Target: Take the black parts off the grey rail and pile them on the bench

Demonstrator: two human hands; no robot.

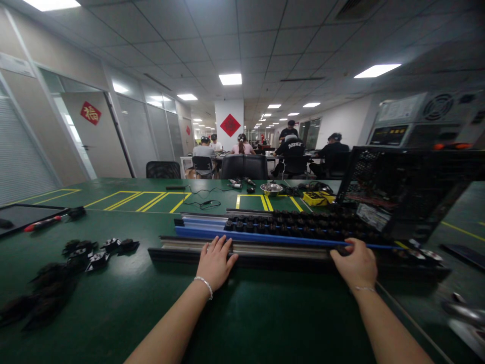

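My left hand (215,262) lies on the near edge of a long black and silver rail (273,251), fingers spread flat over it. My right hand (355,264) is curled over the same rail further right, fingers wrapped on its top edge by a blue strip (265,236). Behind the blue strip, rows of small black parts (299,225) sit in further rails. The rails lie across a green table (151,303).
Loose black parts (76,258) are scattered at the left. A red-handled tool (49,220) and a dark tray lie far left. An open computer case (409,192) stands at the right. A metal bowl (271,189) and cables lie behind. Several people sit at a far table.
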